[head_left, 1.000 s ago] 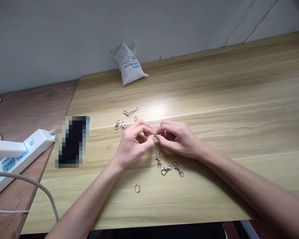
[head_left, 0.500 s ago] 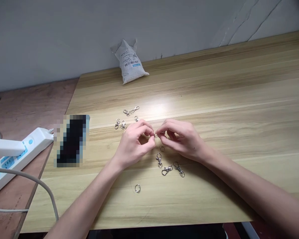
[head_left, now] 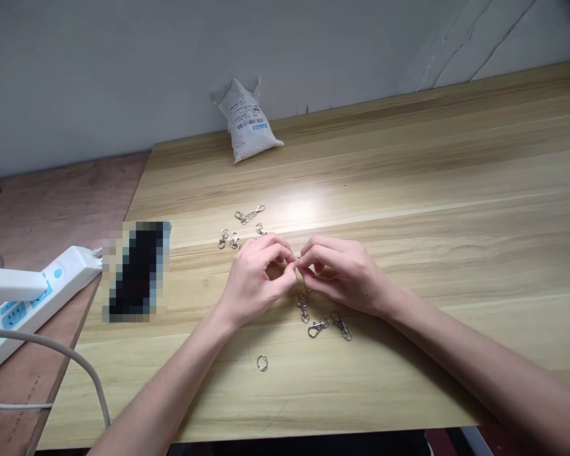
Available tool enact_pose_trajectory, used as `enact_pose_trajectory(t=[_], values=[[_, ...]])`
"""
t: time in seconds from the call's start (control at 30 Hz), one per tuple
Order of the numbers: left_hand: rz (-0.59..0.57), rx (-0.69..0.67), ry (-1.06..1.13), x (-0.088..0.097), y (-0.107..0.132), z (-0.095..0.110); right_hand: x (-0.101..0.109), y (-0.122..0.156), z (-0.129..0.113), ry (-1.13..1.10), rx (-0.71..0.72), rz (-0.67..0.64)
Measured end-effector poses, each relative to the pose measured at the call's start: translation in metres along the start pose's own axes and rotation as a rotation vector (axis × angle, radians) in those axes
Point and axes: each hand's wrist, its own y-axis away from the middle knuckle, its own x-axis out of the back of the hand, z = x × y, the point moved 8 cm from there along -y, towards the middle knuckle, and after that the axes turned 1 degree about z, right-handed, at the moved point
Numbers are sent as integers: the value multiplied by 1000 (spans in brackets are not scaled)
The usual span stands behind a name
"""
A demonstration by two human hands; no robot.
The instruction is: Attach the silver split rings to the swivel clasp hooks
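My left hand (head_left: 260, 273) and my right hand (head_left: 346, 273) meet fingertip to fingertip over the table, both closed in a pinch. Between them is a small metal key ring (head_left: 298, 258), mostly hidden by the fingers. Part of another ring (head_left: 308, 289) shows on the table below my right fingers. Nearer to me lie three silver swivel clasps: one upright in view (head_left: 303, 308), one slanting (head_left: 318, 327) and one at the right (head_left: 342, 326). A loose key ring (head_left: 263, 363) rests by my left forearm. Beyond my left hand are several more clasps (head_left: 234, 240), one partly covered.
A white plastic parcel (head_left: 251, 126) leans by the wall at the table's back edge. To the left lie a blurred dark phone-like object (head_left: 137, 269), a white power strip (head_left: 71, 272) and a looping grey cable (head_left: 88, 367). The wood-grain table (head_left: 456, 221) stretches to the right.
My fingertips have drawn closer together and cover more of the ring between them. My right hand now partly hides the ring on the table. The clasps lie as before.
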Motion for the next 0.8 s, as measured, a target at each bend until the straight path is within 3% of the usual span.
enact_pose_trajectory(t=[0.17,0.6,0.8], values=[[52,-25,-62,2,1,0,-2,-1,4,-33,-53,-45],[183,-142,-273,13,2,8,1,-1,14,63,-128,13],[151,-132,-169,13,2,8,-1,1,19,146,-195,-28]])
